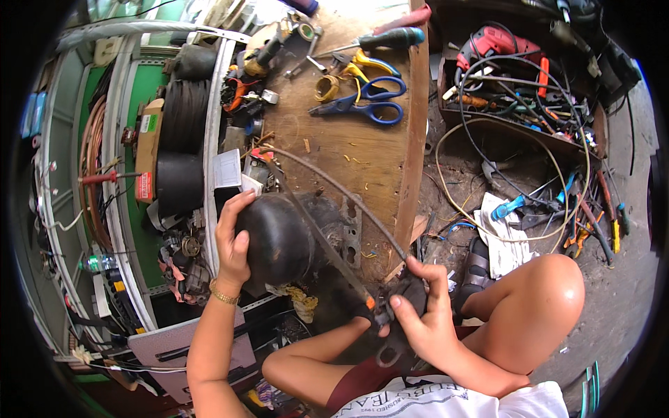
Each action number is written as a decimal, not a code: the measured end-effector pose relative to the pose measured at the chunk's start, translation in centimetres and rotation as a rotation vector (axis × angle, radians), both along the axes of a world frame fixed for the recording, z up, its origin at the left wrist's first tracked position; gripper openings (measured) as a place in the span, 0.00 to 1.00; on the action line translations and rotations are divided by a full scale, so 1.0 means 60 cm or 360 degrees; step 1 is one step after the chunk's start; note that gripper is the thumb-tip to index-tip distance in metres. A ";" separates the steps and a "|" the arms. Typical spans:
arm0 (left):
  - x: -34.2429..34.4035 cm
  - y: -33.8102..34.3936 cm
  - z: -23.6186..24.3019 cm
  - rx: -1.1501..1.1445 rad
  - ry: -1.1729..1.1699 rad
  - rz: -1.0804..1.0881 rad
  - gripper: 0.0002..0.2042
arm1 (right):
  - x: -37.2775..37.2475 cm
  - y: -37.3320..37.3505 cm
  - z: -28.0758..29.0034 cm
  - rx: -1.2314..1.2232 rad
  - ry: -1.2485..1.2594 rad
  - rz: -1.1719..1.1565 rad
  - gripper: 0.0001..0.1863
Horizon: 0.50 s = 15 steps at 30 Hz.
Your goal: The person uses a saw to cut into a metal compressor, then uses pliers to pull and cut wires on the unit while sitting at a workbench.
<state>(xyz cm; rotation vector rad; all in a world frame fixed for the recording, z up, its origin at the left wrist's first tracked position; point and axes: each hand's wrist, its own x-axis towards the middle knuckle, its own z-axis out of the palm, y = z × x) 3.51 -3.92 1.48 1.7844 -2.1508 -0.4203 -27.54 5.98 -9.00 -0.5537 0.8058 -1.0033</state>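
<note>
A black, rounded metal compressor-like housing (275, 233) rests at the near end of the wooden bench, with a slotted metal bracket (351, 233) beside it. My left hand (235, 240) lies against its left side, fingers and thumb apart. My right hand (425, 310) is wrapped round the dark handle of a hacksaw (362, 209). The saw's frame and blade (324, 244) slant up and left across the housing. Whether the teeth touch the metal I cannot tell. Part of the handle is hidden under my fingers.
Blue-handled scissors (376, 104), yellow-handled pliers (373, 64) and a screwdriver (390, 38) lie farther up the bench. A toolbox (523, 122) with a red drill (495, 50) stands at the right. A metal shelf (216, 139) borders the left. Tools and a white cloth (500, 237) lie on the floor.
</note>
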 end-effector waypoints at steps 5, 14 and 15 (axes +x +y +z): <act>-0.005 0.021 -0.003 -0.0105 0.0045 0.0102 0.25 | 0.022 -0.008 0.024 0.0056 -0.0150 -0.0121 0.30; -0.048 0.057 -0.032 -0.0288 -0.0121 0.0774 0.20 | 0.073 -0.065 0.033 -0.0387 0.0257 -0.0246 0.36; -0.045 0.058 -0.035 -0.0347 -0.0158 0.0779 0.19 | 0.078 -0.071 0.029 -0.0496 0.0379 -0.0269 0.36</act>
